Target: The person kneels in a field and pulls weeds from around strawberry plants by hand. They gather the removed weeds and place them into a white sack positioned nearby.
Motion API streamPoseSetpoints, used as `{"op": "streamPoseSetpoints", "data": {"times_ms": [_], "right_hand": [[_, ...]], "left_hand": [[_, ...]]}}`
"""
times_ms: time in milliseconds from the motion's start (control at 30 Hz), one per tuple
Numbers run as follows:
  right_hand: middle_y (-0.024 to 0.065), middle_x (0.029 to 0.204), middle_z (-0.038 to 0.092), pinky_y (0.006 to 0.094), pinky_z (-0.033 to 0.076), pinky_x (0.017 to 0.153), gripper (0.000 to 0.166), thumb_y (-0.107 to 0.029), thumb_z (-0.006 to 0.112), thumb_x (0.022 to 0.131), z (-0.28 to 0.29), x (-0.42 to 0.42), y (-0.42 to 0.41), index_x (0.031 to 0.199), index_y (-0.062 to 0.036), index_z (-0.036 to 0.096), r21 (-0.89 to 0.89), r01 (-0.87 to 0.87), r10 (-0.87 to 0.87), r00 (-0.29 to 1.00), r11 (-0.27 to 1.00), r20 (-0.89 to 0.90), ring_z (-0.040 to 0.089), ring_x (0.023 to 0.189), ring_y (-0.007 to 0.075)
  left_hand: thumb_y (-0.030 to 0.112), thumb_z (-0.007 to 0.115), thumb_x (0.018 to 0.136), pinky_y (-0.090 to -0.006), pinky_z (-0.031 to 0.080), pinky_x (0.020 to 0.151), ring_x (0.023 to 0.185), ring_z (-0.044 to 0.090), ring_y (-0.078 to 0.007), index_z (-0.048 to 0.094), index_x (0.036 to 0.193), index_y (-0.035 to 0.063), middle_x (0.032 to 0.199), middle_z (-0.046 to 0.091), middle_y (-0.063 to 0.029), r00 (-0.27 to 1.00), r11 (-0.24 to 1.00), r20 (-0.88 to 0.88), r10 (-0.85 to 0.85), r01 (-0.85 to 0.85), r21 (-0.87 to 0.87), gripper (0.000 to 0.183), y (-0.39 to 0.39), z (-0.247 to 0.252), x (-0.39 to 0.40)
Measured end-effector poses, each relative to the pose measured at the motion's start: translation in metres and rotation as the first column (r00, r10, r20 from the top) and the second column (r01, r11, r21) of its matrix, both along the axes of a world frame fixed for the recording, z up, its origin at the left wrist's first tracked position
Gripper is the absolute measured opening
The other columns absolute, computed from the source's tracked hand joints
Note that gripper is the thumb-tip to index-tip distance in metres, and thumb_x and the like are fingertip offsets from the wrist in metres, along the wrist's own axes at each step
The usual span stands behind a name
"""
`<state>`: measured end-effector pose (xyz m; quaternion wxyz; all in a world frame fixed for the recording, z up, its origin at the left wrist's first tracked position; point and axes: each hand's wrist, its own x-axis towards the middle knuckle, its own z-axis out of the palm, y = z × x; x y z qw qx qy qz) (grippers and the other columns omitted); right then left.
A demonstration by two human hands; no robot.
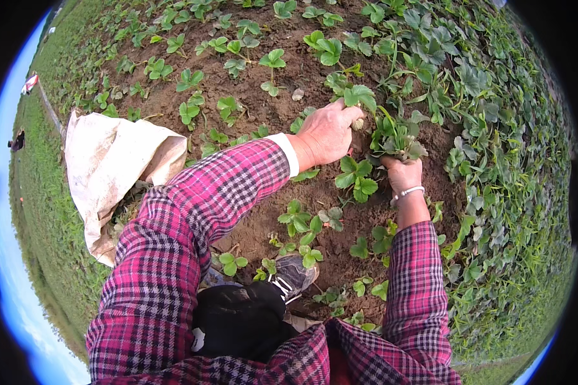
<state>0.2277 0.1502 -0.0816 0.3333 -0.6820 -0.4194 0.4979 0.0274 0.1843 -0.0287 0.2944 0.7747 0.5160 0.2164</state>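
Note:
My left hand [328,130] reaches across the brown soil, its fingers closed at the base of a leafy strawberry plant [360,96]. A small pale thing [358,124] shows by its fingertips; what it is I cannot tell. My right hand [403,174], with a pale bracelet at the wrist, grips a bunch of green plants [400,142] whose leaves and stems stick up above the fist. Just below and between the two hands grows a young strawberry plant [356,177] with bright green leaves.
A dirty white woven sack [111,163] lies at the left, its mouth folded. Small strawberry plants [301,224] dot the soil around my dark shoe [295,275]. Dense green foliage [491,192] covers the right side. Far off at the left edge is a dark figure, perhaps a person [17,141].

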Motion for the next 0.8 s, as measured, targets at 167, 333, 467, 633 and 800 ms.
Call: {"op": "streamPoseSetpoints", "data": {"times_ms": [167, 333, 467, 633, 800], "right_hand": [[0.0079, 0.083, 0.064, 0.0287, 0.046, 0.072, 0.027, -0.006, 0.062, 0.066, 0.017, -0.002, 0.005, 0.093, -0.0007, 0.06, -0.026, -0.108, 0.11, 0.986, 0.994, 0.124, 0.059, 0.077, 0.0182], [0.0174, 0.086, 0.064, 0.0326, 0.046, 0.076, 0.028, -0.008, 0.06, 0.066, 0.002, 0.013, 0.011, 0.092, -0.0004, 0.061, -0.039, -0.179, 0.179, 0.902, 0.983, 0.393, 0.061, 0.081, 0.0273], [0.022, 0.084, 0.062, 0.0361, 0.046, 0.076, 0.027, -0.007, 0.056, 0.065, 0.033, 0.006, 0.018, 0.09, 0.0008, 0.061, -0.141, -0.266, 0.301, 0.811, 0.954, 0.502, 0.06, 0.083, 0.0334], [0.0147, 0.082, 0.065, 0.0331, 0.047, 0.071, 0.024, -0.009, 0.059, 0.068, 0.005, 0.027, 0.02, 0.091, -0.0022, 0.062, 0.018, -0.26, 0.244, 0.923, 0.965, 0.297, 0.062, 0.078, 0.0258], [0.019, 0.078, 0.063, 0.0367, 0.047, 0.073, 0.027, -0.015, 0.063, 0.065, -0.018, 0.042, 0.026, 0.084, 0.0035, 0.06, 0.05, -0.208, 0.158, 0.86, 0.977, 0.486, 0.061, 0.076, 0.0317]], "left_hand": [[-0.005, 0.047, 0.07, -0.0295, 0.049, 0.074, 0.081, 0.06, -0.0206, 0.055, 0.104, 0.0005, 0.1, 0.056, -0.0136, 0.985, 0.986, 0.134, 0.107, -0.123, 0.116, 0.035, 0.034, -0.015, -0.026], [-0.001, 0.052, 0.069, -0.031, 0.049, 0.076, 0.086, 0.06, -0.0227, 0.058, 0.1, 0.002, 0.095, 0.059, -0.0129, 0.989, 0.982, 0.09, 0.114, -0.125, 0.138, 0.031, 0.037, -0.012, -0.037], [0.0, 0.054, 0.068, -0.0324, 0.049, 0.078, 0.087, 0.06, -0.0251, 0.059, 0.098, 0.0015, 0.097, 0.059, -0.0125, 0.993, 0.974, 0.04, 0.114, -0.12, 0.19, 0.03, 0.037, -0.015, -0.043], [0.001, 0.058, 0.069, -0.031, 0.049, 0.077, 0.084, 0.06, -0.0227, 0.059, 0.094, 0.0018, 0.094, 0.059, -0.0111, 0.982, 0.966, 0.045, 0.183, -0.188, 0.177, 0.025, 0.042, -0.013, -0.051], [0.0, 0.06, 0.07, -0.0275, 0.049, 0.071, 0.077, 0.06, -0.0169, 0.058, 0.088, 0.0022, 0.087, 0.059, -0.0084, 0.953, 0.95, 0.067, 0.296, -0.301, 0.082, 0.019, 0.027, -0.018, -0.056]]}}
